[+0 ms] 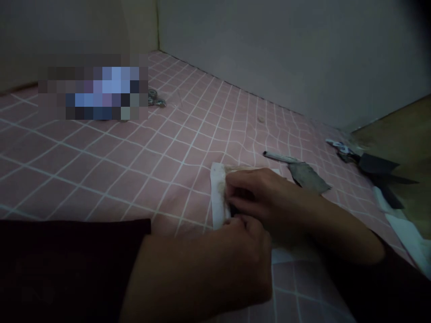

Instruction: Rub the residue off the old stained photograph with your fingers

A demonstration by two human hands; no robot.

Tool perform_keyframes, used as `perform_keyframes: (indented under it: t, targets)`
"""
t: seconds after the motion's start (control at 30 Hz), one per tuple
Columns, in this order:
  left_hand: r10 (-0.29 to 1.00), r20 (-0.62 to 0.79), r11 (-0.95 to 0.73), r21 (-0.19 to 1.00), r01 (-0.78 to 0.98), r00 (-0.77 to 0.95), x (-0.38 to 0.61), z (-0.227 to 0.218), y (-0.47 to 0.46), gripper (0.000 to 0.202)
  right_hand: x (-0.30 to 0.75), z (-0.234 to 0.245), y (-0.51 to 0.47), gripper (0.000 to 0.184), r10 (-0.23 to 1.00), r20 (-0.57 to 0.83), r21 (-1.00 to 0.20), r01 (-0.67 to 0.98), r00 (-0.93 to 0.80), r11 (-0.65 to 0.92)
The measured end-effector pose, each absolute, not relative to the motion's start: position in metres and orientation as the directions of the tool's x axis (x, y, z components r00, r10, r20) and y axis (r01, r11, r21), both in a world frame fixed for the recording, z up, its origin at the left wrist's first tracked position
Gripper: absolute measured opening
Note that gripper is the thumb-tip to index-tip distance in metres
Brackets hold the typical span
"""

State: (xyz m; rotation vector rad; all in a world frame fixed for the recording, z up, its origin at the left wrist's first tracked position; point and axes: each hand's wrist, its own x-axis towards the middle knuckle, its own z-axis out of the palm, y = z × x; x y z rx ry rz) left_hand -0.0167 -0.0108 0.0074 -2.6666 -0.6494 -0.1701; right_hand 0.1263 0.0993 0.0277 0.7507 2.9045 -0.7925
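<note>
A white sheet (217, 190), perhaps paper, lies on the checked cloth under both hands. Thin light-brown strands or a smear run along its left and top borders. My right hand (266, 193) rests over the sheet, thumb and fingers pinched together near its left border. Just below, my left hand (245, 255) is closed, its fingers curled in toward the right hand's fingertips. A small dark patch shows between the hands; I cannot make out what it is. Whatever either hand grips is hidden by the fingers and the dim light.
Beyond my right hand lie a grey piece of cloth or paper (310, 177) and a pale slim tube (281, 156). Dark flat pieces (379, 164) sit farther right. Small metal rings (155, 98) lie beside a pixelated area at the back left. A wall (269, 58) borders the pink cloth.
</note>
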Motion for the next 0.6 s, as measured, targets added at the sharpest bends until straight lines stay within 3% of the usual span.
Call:
perform_keyframes:
  t: [0.13, 0.3, 0.47, 0.53, 0.6]
  targets:
    - [0.441, 0.203, -0.817, -0.311, 0.485, 0.874, -0.0152, 0.0066, -0.0110, 0.022, 0.1243, 0.0253, 0.1012, 0.018, 0.591, 0.038, -0.379, 0.535, -0.806, 0.755]
    - [0.414, 0.199, -0.820, -0.343, 0.459, 0.888, -0.0165, 0.0075, -0.0116, 0.023, 0.1263, 0.0276, 0.0989, 0.019, 0.457, -0.161, -0.483, 0.474, -0.875, 0.736]
    - [0.453, 0.253, -0.804, -0.298, 0.514, 0.855, -0.0150, 0.0046, -0.0130, 0.018, 0.1226, 0.0194, 0.1049, 0.015, 0.634, 0.090, -0.359, 0.569, -0.768, 0.740]
    - [0.456, 0.259, -0.805, -0.288, 0.518, 0.852, -0.0146, 0.0033, -0.0135, 0.017, 0.1218, 0.0193, 0.1059, 0.014, 0.632, 0.074, -0.360, 0.571, -0.771, 0.738]
    - [0.450, 0.248, -0.811, -0.290, 0.509, 0.858, -0.0149, 0.0028, -0.0137, 0.018, 0.1223, 0.0218, 0.1050, 0.017, 0.578, -0.043, -0.398, 0.545, -0.815, 0.738]
